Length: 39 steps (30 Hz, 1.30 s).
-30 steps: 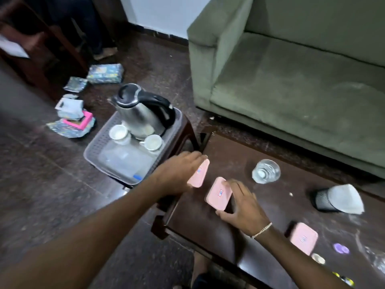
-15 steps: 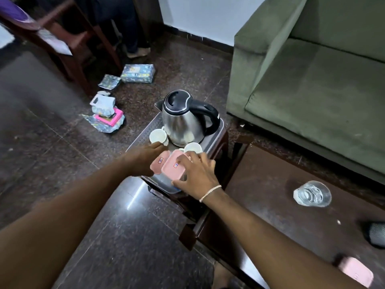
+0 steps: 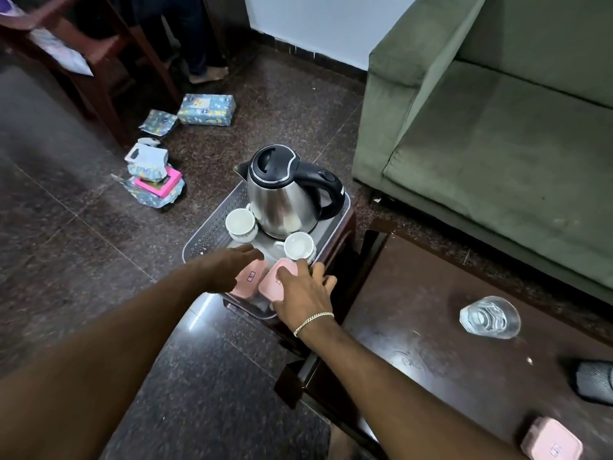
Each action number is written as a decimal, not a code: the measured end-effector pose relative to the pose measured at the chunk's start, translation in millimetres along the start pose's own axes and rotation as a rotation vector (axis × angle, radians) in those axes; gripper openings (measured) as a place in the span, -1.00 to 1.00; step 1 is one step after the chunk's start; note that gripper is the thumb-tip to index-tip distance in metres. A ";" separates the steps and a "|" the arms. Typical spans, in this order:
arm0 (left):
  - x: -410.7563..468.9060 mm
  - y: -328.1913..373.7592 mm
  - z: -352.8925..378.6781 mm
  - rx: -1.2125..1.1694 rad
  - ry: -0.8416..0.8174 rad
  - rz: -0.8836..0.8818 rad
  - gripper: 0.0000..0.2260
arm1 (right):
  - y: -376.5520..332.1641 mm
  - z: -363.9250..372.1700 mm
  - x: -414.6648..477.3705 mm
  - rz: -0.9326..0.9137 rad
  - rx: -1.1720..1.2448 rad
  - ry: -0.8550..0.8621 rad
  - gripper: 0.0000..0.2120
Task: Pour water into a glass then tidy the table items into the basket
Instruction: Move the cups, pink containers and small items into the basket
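Note:
A grey perforated basket [image 3: 205, 240] stands on a small stool left of the dark table [image 3: 414, 343]. It holds a steel kettle [image 3: 282, 200] and two white cups [image 3: 240, 222] [image 3: 298, 245]. Two pink lidded boxes lie side by side in its near end. My left hand [image 3: 225, 268] is over the left pink box [image 3: 250, 277] with fingers stretched flat. My right hand [image 3: 303, 292] rests on the right pink box [image 3: 277, 280], fingers spread across it and thumb at its near edge. A glass of water [image 3: 490, 317] and a third pink box [image 3: 552, 441] are on the table.
A green sofa [image 3: 497, 144] runs behind the table. A dark grey object [image 3: 595, 380] lies at the table's right edge. Wrapped boxes [image 3: 205, 109] [image 3: 156, 184] litter the floor on the left, near a wooden chair [image 3: 99, 61] and a person's foot [image 3: 209, 74].
Both hands carried the two pink boxes from the table leftward and lowered them into the basket. My left fingers have straightened off their box.

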<state>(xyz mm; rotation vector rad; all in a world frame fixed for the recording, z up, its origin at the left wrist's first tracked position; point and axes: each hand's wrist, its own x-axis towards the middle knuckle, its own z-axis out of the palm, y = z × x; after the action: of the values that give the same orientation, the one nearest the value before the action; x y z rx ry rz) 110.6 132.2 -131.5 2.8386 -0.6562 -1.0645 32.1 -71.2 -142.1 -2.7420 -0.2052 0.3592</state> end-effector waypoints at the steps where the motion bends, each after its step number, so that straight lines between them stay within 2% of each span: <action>1: 0.3 -1.6 2.3 -0.001 0.008 -0.002 -0.28 | -2.0 0.4 0.2 0.020 0.001 -0.004 -0.61; 3: 0.6 -3.9 5.4 0.000 0.025 0.001 -0.27 | -5.7 1.8 0.2 0.043 0.003 -0.013 -0.69; 10: 0.4 -7.7 12.8 0.091 0.098 0.017 -0.27 | -5.0 3.4 -1.6 -0.005 -0.074 -0.058 -0.72; 14: -3.3 0.1 11.2 0.123 0.116 -0.032 -0.24 | 2.9 -2.2 -4.7 -0.034 -0.031 -0.111 -0.69; 16: -7.6 8.5 8.9 0.182 0.184 -0.032 -0.25 | 11.3 -5.1 -12.7 -0.079 0.016 -0.057 -0.67; 19: -15.6 26.5 3.1 0.265 0.376 0.052 -0.30 | 28.9 -9.8 -28.3 -0.108 0.032 0.086 -0.69; 21: -17.3 42.1 -0.7 0.278 0.452 0.125 -0.31 | 45.0 -11.9 -37.0 -0.103 0.013 0.148 -0.60; 25: -5.1 89.0 -2.6 0.323 0.500 0.257 -0.21 | 95.2 -17.5 -60.0 -0.054 -0.005 0.173 -0.38; 29: 16.8 160.3 6.5 0.292 0.474 0.363 -0.08 | 162.6 -25.6 -98.8 0.057 -0.032 0.147 -0.27; 39: 72.8 369.6 76.2 0.225 0.363 0.620 -0.05 | 318.0 -42.7 -238.6 0.342 -0.083 0.105 -0.24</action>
<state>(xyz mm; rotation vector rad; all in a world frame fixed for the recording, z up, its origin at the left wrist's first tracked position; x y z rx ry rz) -26.8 -224.9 -167.7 2.5736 -1.5379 -0.3873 -154.4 -423.8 -170.1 -2.8671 0.2859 0.2996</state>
